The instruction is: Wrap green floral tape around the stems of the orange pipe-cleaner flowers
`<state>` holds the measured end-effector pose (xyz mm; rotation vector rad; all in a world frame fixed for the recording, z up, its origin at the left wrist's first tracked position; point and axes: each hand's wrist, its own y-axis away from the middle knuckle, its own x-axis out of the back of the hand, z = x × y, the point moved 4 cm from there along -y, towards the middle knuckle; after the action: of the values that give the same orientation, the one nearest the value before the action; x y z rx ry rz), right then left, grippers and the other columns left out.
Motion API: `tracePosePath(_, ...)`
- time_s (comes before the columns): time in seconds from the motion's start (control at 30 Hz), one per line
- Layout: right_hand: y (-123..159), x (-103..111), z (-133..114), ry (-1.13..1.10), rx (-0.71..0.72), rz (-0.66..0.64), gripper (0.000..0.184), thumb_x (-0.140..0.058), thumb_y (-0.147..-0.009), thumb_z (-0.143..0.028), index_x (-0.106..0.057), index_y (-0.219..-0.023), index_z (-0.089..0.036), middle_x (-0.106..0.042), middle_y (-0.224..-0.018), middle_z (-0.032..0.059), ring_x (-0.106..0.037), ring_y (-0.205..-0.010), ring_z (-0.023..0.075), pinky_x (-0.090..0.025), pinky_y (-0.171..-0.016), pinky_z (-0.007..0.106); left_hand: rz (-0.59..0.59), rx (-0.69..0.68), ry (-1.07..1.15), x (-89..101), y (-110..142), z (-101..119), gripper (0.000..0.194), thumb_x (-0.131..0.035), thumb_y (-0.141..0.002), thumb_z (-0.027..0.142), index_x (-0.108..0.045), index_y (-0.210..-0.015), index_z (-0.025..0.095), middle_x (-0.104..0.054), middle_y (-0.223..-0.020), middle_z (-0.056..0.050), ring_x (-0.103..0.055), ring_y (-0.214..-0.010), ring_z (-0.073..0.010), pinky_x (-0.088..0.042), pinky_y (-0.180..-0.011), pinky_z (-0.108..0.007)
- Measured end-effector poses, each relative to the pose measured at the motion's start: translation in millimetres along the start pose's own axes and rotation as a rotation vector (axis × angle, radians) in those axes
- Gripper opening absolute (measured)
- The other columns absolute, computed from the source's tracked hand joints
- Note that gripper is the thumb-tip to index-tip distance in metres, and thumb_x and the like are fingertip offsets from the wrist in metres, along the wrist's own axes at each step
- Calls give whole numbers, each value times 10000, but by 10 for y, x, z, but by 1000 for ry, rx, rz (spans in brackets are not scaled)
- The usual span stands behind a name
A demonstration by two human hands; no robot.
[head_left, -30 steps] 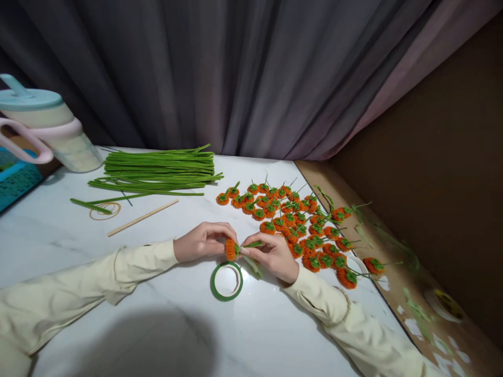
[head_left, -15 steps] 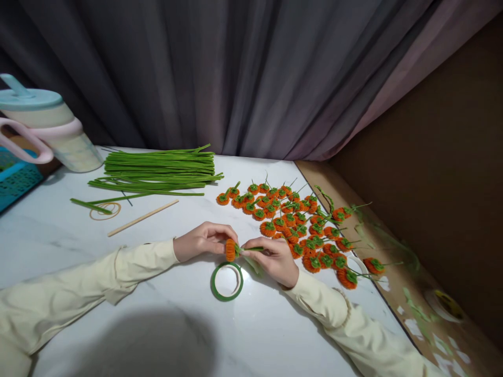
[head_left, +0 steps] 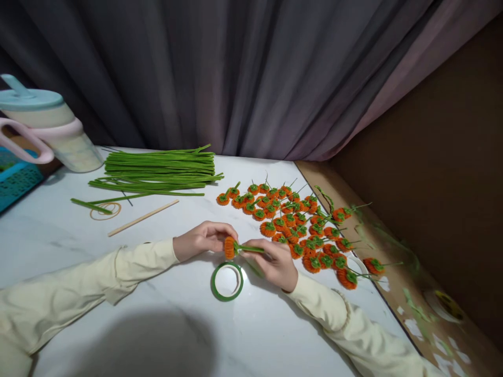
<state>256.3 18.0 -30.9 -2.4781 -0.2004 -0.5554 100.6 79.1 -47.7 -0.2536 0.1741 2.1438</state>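
A small orange ribbed pumpkin of fuzzy wire [head_left: 229, 248] is pinched in the fingers of my left hand [head_left: 200, 241]. Its green stem [head_left: 251, 249] points right, into the fingers of my right hand [head_left: 277, 262], which are closed around it. Under my right fingers hangs a thin green strip [head_left: 256, 268], partly hidden and blurred. Just below my hands, a roll of green tape [head_left: 214, 283] lies flat on the white table [head_left: 176, 324].
Many finished orange pumpkins with green tops [head_left: 291, 220] spread over the right side. Green pipe cleaners [head_left: 157, 170] lie in a bundle at the back, near a wooden stick [head_left: 143, 218] and rubber bands [head_left: 105, 211]. A lidded tumbler [head_left: 58, 131] stands at the left.
The pumpkin has turned and shifted slightly left in my fingers, and more of its green stem shows. My right fingers have moved a little; the hanging strip is less visible.
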Motion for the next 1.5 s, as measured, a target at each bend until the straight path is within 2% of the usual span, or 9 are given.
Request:
tracePosePath(0.13,-12,10,94,-268,-294,99,216,-644,-774,-245,-487,-915,-196,-709,-689,28,-665,-625,155,-516,-578,240,101,-135,-73,48,-12,57,253,-647,-720,295,-600,-898,122,-532,-940,-56,-510,-839,-164,-405,-743,-256)
tracePosePath(0.27,-31,57,123,-339,-344,237,340,-673,-751,-244,-421,-978,-212,-692,-666,4,-649,-700,158,-511,-697,298,180,-167,-157,76,-6,58,243,-595,-768,263,-561,-958,117,-558,-974,-81,-539,-894,-178,-432,-792,-282)
tracePosePath(0.43,-29,-7,153,-455,-431,145,359,-652,-767,-304,-387,-994,-221,-632,-638,-39,-619,-568,125,-509,-594,260,222,-327,-483,29,54,73,168,-490,-819,137,-532,-981,127,-581,-955,-85,-572,-854,-164,-471,-763,-296)
tracePosePath(0.53,-23,-36,156,-462,-430,112,340,-645,-772,-327,-393,-972,-216,-616,-641,-41,-592,-540,108,-494,-570,242,174,-508,-737,-75,109,116,201,-429,-842,69,-526,-1003,141,-588,-978,-90,-562,-915,-166,-461,-813,-311)
tracePosePath(0.63,-15,-56,159,-471,-428,95,339,-648,-771,-323,-392,-966,-216,-629,-668,-26,-594,-558,108,-488,-568,237,153,-608,-851,-144,146,134,235,-398,-855,37,-496,-1037,148,-583,-994,-94,-554,-947,-160,-467,-819,-304)
tracePosePath(1.0,-9,-77,139,-448,-437,67,326,-640,-782,-319,-392,-970,-220,-626,-659,-23,-598,-570,119,-475,-571,244,96,-746,-933,-191,164,151,299,-397,-842,-12,-479,-1083,145,-590,-990,-122,-544,-959,-180,-497,-808,-332)
tracePosePath(1.27,-31,-93,155,-510,-434,35,456,-661,-762,-334,-391,-1114,-226,-613,-708,-15,-600,-677,128,-470,-651,254,41,-806,-890,-200,166,166,311,-395,-826,-37,-508,-1065,126,-594,-981,-147,-546,-970,-197,-494,-830,-366)
tracePosePath(1.4,-29,-96,163,-453,-390,-32,377,-610,-805,-362,-439,-1105,-209,-632,-809,34,-594,-736,138,-468,-686,271,32,-822,-923,-207,174,164,306,-378,-850,-2,-504,-1094,133,-593,-985,-149,-546,-974,-200,-501,-824,-369)
tracePosePath(1.5,-26,-81,161,-385,-351,-37,279,-587,-824,-340,-490,-1041,-195,-616,-773,30,-581,-713,132,-465,-648,254,43,-804,-956,-215,178,163,318,-370,-865,21,-498,-1129,142,-595,-997,-147,-550,-976,-198,-508,-820,-367)
